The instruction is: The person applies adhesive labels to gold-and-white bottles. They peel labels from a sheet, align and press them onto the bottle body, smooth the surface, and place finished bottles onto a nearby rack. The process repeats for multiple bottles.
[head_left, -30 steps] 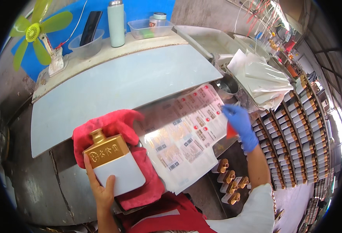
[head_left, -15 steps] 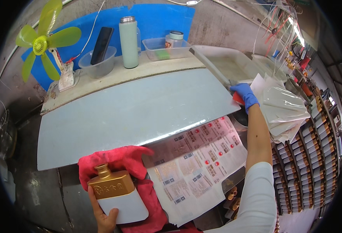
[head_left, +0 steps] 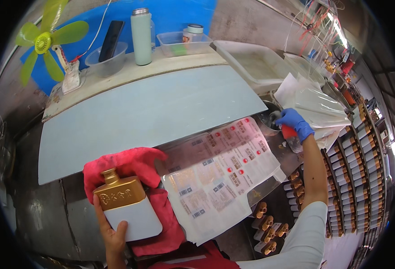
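A flat flask-shaped bottle (head_left: 133, 217), gold at the neck and shoulder and white below, lies tilted in my left hand (head_left: 112, 231), thumb across its white front. Behind and under it is a crumpled red cloth (head_left: 128, 160). My right hand (head_left: 295, 123), in a blue glove, is closed around a red object (head_left: 289, 132) whose kind is hidden by the fingers. Something dark grey shows by its fingertips, over a round metal bowl (head_left: 265, 120). Between the hands lies a sheet of printed labels (head_left: 215, 179) with red dots and dark square codes.
A pale blue-grey board (head_left: 148, 112) spans the bench. Behind it stand a green fan (head_left: 43, 43), a phone (head_left: 112, 41) in a plastic tub, a thermos (head_left: 141, 38) and a white tray (head_left: 251, 60). Plastic sheets (head_left: 318, 105) and racks of bottles (head_left: 359, 175) are at right.
My right hand has moved from the board's right corner toward me, to the metal bowl, with the red object still in it. My left hand keeps the bottle on the cloth. The view has shifted slightly.
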`<state>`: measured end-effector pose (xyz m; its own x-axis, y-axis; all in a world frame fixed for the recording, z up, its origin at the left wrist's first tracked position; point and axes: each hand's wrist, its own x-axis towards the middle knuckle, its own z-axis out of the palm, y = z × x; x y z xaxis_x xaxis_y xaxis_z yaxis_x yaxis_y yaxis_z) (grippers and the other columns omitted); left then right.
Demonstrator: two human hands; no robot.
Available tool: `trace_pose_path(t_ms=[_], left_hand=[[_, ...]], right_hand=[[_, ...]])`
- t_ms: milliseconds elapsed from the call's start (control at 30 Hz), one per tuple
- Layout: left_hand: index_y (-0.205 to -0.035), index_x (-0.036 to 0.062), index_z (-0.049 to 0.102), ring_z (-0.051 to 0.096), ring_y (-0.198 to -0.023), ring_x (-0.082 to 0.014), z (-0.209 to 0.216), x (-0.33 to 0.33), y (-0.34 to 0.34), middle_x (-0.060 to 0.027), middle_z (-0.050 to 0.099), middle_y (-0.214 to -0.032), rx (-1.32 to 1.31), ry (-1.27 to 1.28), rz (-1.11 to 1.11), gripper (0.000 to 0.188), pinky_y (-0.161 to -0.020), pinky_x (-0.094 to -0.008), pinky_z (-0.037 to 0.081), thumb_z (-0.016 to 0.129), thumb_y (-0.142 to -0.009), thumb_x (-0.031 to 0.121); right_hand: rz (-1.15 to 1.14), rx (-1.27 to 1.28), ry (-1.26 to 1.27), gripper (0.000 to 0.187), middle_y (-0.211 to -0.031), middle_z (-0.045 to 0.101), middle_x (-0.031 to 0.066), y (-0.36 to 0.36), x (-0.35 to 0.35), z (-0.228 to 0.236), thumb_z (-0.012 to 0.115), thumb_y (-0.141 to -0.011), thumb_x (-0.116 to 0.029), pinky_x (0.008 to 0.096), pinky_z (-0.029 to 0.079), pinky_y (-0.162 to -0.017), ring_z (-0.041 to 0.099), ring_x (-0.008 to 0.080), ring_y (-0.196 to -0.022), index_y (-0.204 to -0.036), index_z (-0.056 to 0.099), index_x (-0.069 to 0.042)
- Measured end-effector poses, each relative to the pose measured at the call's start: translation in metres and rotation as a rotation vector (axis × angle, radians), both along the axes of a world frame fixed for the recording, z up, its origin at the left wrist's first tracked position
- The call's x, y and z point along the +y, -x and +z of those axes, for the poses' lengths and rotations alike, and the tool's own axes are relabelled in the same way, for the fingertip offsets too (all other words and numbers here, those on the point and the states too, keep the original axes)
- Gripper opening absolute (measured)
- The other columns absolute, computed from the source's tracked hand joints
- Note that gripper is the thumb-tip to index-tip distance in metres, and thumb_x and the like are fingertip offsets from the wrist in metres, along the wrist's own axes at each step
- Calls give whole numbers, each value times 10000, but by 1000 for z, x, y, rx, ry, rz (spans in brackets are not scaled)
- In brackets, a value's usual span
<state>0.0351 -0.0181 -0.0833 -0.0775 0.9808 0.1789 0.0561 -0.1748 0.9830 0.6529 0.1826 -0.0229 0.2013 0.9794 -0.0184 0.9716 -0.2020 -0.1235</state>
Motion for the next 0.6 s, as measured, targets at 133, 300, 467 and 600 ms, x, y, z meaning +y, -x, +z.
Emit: trace_pose_path(t_ms=[133,300,467,600], left_hand=[[-1523,75,92,337,-1342,-245,1,1,1,-138,271,-1505,-25,17,-31,906,-1107,-361,264,538,-735,31],[-1476,38,231,456,-1233,-307,3,-3,-1,-190,394,-1407,440,-185,169,826,-1054,-406,338,670,-776,58],[-1251,-9,557,452,-1203,-381,19,-33,-22,-249,463,-1337,1029,-597,268,545,-1010,-440,373,714,-732,42],[-1181,-6,607,469,-1161,-393,31,-25,-95,-253,576,-1154,986,-625,-107,498,-991,-442,386,742,-713,97]], right_hand=[[-174,180,-94,267,-788,685,186,-13,17,-35,722,-662,-254,395,527,-712,671,315,-737,-789,702,-20],[-85,150,-226,273,-731,674,159,-45,-6,-14,710,-703,-261,360,513,-642,649,241,-653,-776,693,1],[70,411,-444,218,-704,629,45,43,-52,128,667,-803,-207,259,462,-627,573,108,-652,-835,675,9],[106,498,-420,221,-753,631,31,101,-89,182,684,-814,-202,239,454,-648,568,99,-679,-883,674,7]])
